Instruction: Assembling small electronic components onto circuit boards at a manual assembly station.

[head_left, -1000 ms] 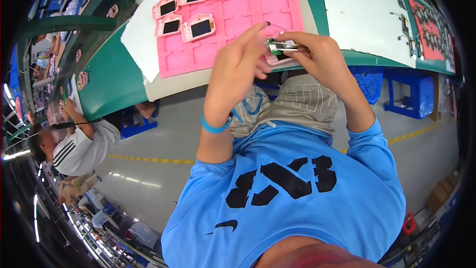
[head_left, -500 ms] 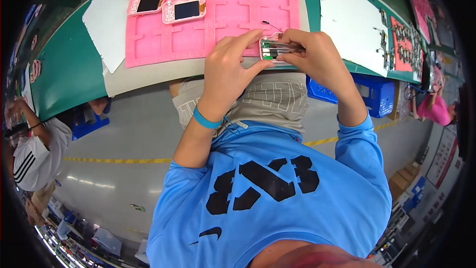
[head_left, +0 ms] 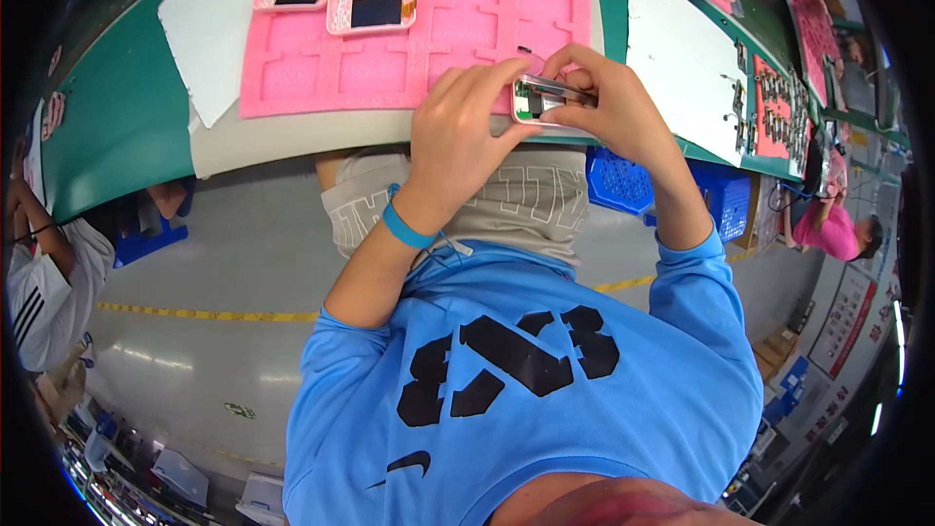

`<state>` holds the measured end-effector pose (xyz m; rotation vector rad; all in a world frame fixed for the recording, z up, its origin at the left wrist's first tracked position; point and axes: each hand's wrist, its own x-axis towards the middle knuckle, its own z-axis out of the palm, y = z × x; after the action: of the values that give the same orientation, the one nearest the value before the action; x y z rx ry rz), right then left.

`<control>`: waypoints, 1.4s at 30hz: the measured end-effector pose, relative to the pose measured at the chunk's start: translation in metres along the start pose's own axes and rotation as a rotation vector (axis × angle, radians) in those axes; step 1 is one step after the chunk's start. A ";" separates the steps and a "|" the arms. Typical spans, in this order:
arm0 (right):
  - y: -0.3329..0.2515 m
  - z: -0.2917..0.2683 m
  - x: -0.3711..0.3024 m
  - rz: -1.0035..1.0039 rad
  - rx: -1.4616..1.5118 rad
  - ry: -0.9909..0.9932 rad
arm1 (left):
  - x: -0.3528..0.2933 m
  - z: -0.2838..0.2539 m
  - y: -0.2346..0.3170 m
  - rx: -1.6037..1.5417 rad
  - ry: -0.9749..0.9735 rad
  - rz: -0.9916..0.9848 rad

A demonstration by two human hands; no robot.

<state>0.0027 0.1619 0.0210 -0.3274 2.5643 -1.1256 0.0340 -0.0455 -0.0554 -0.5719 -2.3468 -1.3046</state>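
Observation:
In front of me, at the near edge of the pink foam tray [head_left: 375,83], is a small pale handheld casing [head_left: 522,120] with its inside up, showing a green circuit board and a dark part. My left hand [head_left: 456,131] grips the casing's left side between thumb and fingers. Steel tweezers [head_left: 557,89] are pinched in my right hand [head_left: 620,102], their tips over the casing's inside; what the tips touch is too small to tell. A thin wire with a black end [head_left: 525,50] sticks out beyond the casing's far edge.
Several pink handhelds with dark screens [head_left: 376,12] lie in the tray's far left pockets. White sheets [head_left: 677,63] cover the green bench on both sides. A red tray of small parts [head_left: 771,117] is at right. Blue stools [head_left: 623,180] stand below; other people are at both sides.
The view has shifted slightly. The tweezers' tips have moved a little within the casing, and both hands keep their holds.

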 end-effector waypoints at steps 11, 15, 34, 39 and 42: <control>0.080 -0.005 -0.034 -0.049 0.044 0.269 | 0.068 -0.082 0.015 -0.307 -0.103 -0.436; 0.077 -0.003 -0.053 -0.023 0.016 0.277 | 0.215 -0.090 -0.062 -0.114 -0.047 -0.033; 0.292 -0.219 -0.083 0.517 -0.673 0.923 | 0.244 -0.077 -0.107 0.194 -0.178 0.116; 0.279 -0.242 -0.094 0.365 -0.200 0.858 | 0.096 -0.109 -0.030 0.404 -0.318 0.072; 0.230 -0.226 -0.086 0.296 -0.056 0.922 | 0.061 -0.113 -0.029 0.605 -0.211 0.030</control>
<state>-0.0213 0.4947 0.0111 0.7134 3.2349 -1.2787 -0.0161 -0.1469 0.0112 -0.5567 -2.7068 -0.4802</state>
